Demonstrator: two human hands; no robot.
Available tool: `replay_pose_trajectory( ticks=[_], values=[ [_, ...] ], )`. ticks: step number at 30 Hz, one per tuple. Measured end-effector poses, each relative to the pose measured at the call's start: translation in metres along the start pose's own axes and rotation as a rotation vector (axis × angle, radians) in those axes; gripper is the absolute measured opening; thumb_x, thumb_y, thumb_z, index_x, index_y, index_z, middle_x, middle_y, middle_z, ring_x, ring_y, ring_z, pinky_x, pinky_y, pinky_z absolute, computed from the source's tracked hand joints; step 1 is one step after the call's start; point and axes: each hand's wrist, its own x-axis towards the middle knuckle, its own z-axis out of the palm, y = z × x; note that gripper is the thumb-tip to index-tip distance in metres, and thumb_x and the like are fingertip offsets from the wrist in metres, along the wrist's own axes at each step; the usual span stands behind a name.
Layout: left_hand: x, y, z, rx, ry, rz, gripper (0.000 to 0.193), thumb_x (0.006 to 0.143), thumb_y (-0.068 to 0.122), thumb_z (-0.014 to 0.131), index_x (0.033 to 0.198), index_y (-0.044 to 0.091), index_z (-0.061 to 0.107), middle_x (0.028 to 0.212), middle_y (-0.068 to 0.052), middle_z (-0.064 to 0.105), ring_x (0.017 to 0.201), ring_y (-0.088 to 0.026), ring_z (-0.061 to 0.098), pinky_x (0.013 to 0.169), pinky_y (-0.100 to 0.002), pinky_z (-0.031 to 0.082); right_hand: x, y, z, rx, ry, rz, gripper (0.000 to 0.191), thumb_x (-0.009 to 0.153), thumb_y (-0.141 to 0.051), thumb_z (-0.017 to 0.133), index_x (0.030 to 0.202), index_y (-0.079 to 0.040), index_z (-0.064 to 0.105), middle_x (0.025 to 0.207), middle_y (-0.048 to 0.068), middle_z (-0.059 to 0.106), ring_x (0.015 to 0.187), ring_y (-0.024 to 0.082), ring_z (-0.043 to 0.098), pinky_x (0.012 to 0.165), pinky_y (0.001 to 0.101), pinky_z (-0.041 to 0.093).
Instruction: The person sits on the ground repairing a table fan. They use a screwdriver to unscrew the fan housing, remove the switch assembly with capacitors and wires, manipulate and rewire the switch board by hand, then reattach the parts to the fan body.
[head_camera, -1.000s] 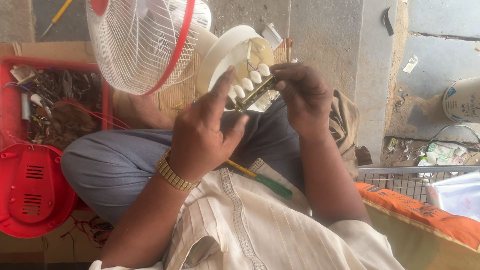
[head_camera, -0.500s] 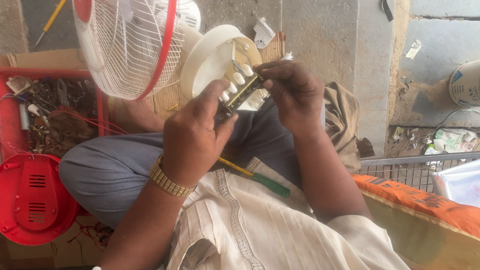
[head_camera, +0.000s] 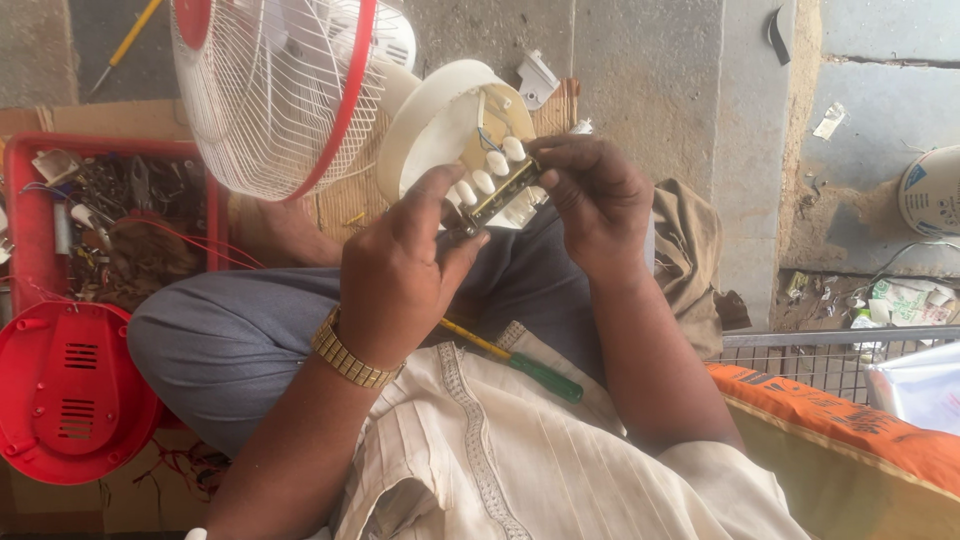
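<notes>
Together, the left hand (head_camera: 400, 275) and right hand (head_camera: 590, 205) each keep their grip clamped on a row of white push-button switches (head_camera: 492, 182), beside the round cream fan base (head_camera: 440, 120).

Both hands held a push-button switch block (head_camera: 497, 183) with white keys, raised over the lap. The left hand (head_camera: 400, 275) gripped its lower end; the right hand (head_camera: 590, 200) pinched its upper end. Just behind it sat the fan's white base (head_camera: 425, 125), with the white wire fan guard (head_camera: 265, 90), red-rimmed, beside. A green-handled screwdriver (head_camera: 520, 362) lay across the lap. A red tray (head_camera: 20, 215) of parts and a red round cover (head_camera: 65, 395) stood at the left.
</notes>
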Motion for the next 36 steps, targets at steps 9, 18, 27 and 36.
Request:
replay_pose_trajectory(
  ticks=[9,18,27,36],
  values=[
    [-0.006,-0.007,0.006,0.116,0.007,-0.014,0.054,0.088,0.017,0.088,0.133,0.005,0.06,0.094,-0.012,0.073,0.083,-0.026,0.074,0.072,-0.037,0.058,-0.002,0.003,-0.001,-0.006,0.015,0.011,0.012,0.104,0.002,0.07,0.116,0.003,0.067,0.123,0.014,0.071,0.113,0.017,0.069,0.098,0.0312,0.06],
    [-0.006,-0.005,0.006,0.085,-0.019,0.006,0.072,0.092,0.022,0.085,0.149,-0.002,0.048,0.095,-0.014,0.072,0.081,-0.025,0.074,0.069,-0.035,0.058,0.002,-0.006,0.005,0.062,-0.033,-0.006,0.01,0.105,0.001,0.069,0.115,0.001,0.066,0.124,0.014,0.071,0.11,0.016,0.068,0.099,0.03,0.056],
    [-0.006,0.001,0.014,0.098,0.041,-0.023,0.067,0.09,0.017,0.083,0.148,0.004,0.052,0.089,-0.012,0.067,0.076,-0.028,0.07,0.068,-0.04,0.055,-0.004,-0.041,0.024,-0.898,0.01,-0.514,0.023,0.092,0.002,0.077,0.112,-0.001,0.065,0.113,0.015,0.065,0.101,0.026,0.067,0.088,0.0346,0.054],
    [0.001,0.006,0.017,0.156,0.016,-0.028,0.051,0.096,0.011,0.072,0.144,0.002,0.056,0.086,-0.009,0.065,0.072,-0.027,0.067,0.064,-0.039,0.055,0.018,-0.06,0.011,-1.255,-0.371,-0.821,0.018,0.096,-0.008,0.075,0.113,-0.004,0.072,0.113,0.012,0.07,0.103,0.028,0.073,0.087,0.0401,0.06]
  ],
)
